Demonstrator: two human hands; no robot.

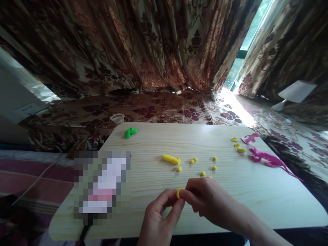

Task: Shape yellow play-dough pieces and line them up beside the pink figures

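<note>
Between my two hands, above the table's near part, is a small curved piece of yellow modelling clay (179,193). My left hand (162,213) pinches it between thumb and index finger. The fingertips of my right hand (205,194) press on the same piece from the right, with the fingers curled in. Just beyond my hands lie several small yellow clay balls (203,174), one partly hidden by my right hand. A yellow clay roll (171,159) lies farther off, with a lump at its right end.
A green clay piece (130,132) lies at the table's far left. At the right are pink clay strips (269,159) and yellow scraps (241,150). A blurred-out device with a cable (85,230) occupies the left side. Behind the wooden table (153,136) stand a plastic cup (117,118) and a lamp (297,91).
</note>
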